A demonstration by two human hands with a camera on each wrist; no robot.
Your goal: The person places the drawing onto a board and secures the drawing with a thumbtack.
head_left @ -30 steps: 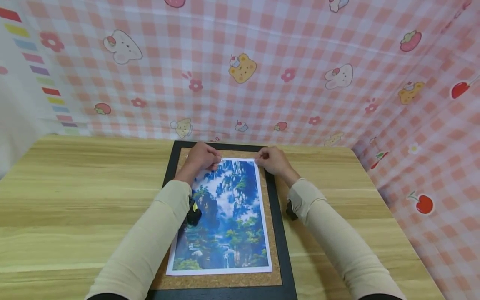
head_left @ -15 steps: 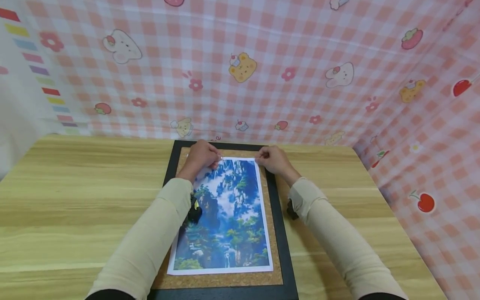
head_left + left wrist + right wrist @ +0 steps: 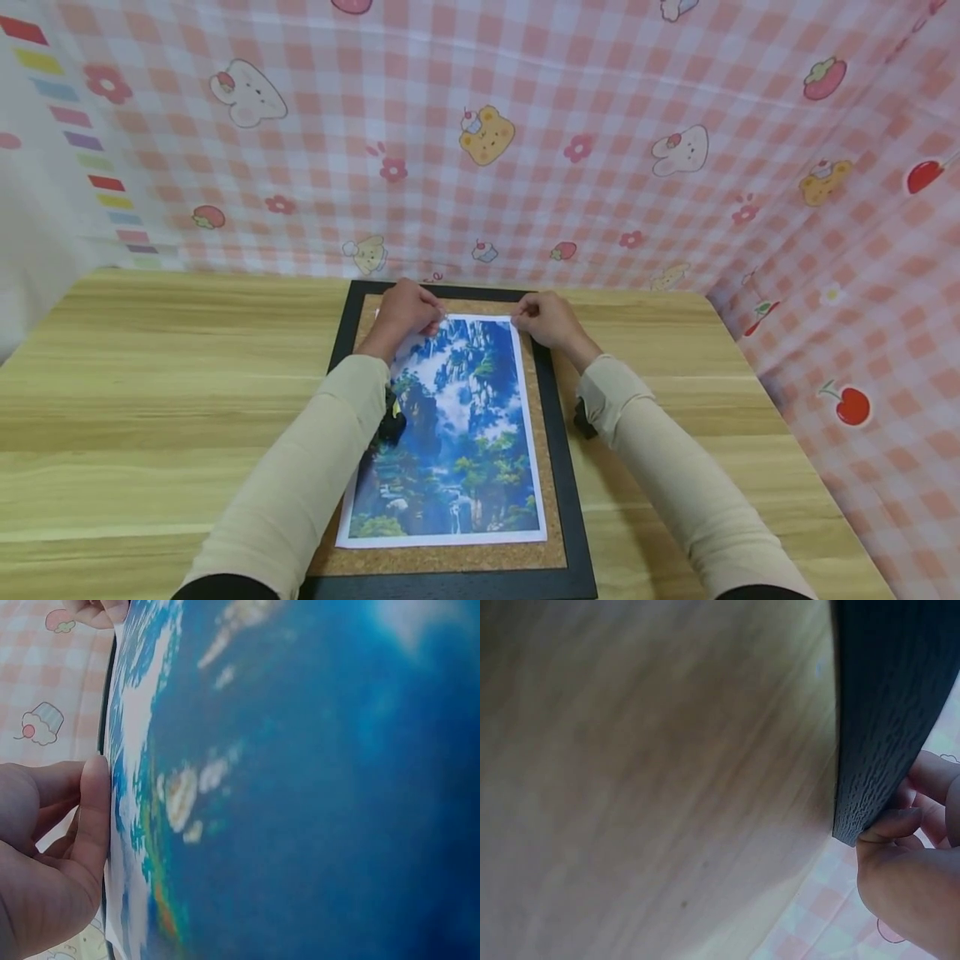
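A landscape print with a white border (image 3: 465, 450) lies on a cork board (image 3: 442, 562) inside a black frame (image 3: 566, 475). My left hand (image 3: 407, 310) is over the upper part of the print, its thumb and forefinger pinched together at the top edge. A small pale thing seems to show at those fingertips, too tiny to name. At the upper right corner my right hand (image 3: 550, 320) pinches the paper's edge. In the left wrist view, the left hand (image 3: 56, 862) bends its thumb against the print's edge. The right wrist view has the right hand (image 3: 907, 874) beside the frame's dark side.
The board rests on a wood-grain table (image 3: 187, 417). Behind it hangs a pink checked cloth (image 3: 420, 125) with cartoon prints, which continues along the right side. Dark wrist cameras (image 3: 392, 423) sit below both cuffs, the left one over the print.
Both hands keep almost the same place along the print's top edge. The whole scene shifts very slightly in the head view.
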